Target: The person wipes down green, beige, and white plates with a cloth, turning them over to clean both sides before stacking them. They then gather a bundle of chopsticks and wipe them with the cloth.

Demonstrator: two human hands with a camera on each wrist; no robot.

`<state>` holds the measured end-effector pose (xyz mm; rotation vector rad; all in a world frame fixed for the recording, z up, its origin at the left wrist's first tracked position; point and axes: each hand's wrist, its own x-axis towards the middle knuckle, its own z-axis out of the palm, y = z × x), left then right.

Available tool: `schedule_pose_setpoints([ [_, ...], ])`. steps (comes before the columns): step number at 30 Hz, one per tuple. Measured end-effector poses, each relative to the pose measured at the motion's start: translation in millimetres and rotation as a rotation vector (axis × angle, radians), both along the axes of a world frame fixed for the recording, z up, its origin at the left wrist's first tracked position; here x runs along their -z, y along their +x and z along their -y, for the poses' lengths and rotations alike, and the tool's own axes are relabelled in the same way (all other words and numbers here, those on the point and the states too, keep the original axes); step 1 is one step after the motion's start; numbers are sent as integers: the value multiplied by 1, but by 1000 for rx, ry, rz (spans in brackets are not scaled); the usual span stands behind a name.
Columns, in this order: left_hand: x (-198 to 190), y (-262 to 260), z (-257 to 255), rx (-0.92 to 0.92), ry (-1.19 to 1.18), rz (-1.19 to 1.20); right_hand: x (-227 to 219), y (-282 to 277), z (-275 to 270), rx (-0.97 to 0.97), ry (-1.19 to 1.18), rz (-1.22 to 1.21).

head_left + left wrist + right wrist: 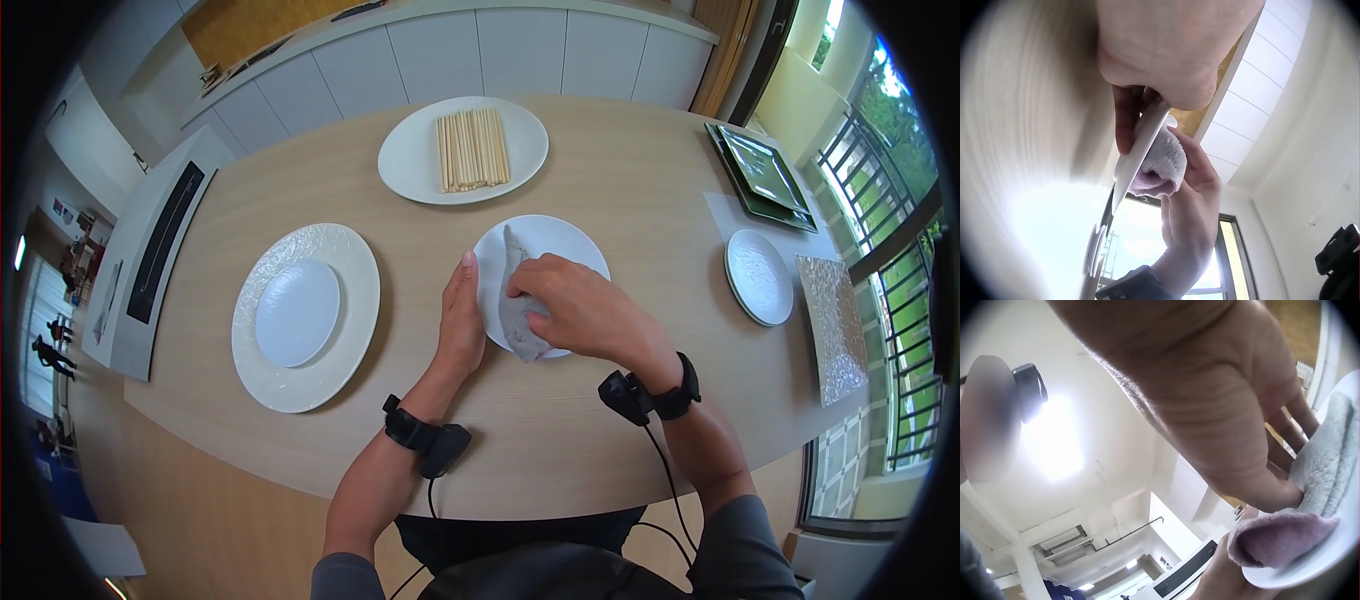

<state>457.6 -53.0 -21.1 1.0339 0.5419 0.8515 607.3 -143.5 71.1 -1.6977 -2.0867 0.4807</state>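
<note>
My left hand (462, 322) holds the left edge of a small round white plate (565, 237), its fingers reaching under the rim in the left wrist view. That view has the plate raised off the table at a tilt. A folded cloth (518, 328), pale grey and fuzzy with a pinkish inner side (1272, 540), lies lengthwise across the plate's face. With curled fingers and thumb, my right hand (585, 305) grips the cloth against the plate. The cloth's lower end hangs over the near rim.
At left, a small white plate (298, 313) sits on a larger cream plate (357, 290). Behind, an oval white plate (405, 160) bears a bundle of pale sticks (472, 150). Green square trays (765, 170), white plates (758, 277) and a glossy rectangular plate (832, 325) stand at right.
</note>
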Motion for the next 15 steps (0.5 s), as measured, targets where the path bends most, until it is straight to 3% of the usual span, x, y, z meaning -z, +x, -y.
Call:
schedule_pose_setpoints([
  [7,-2,2,0,17,-74,33,15,-9,-6,-131,198,-183],
  [13,1,2,-1,36,34,-2,16,-6,-9,-38,166,-133],
  [15,0,2,0,26,69,-8,16,-5,-9,98,192,-104],
])
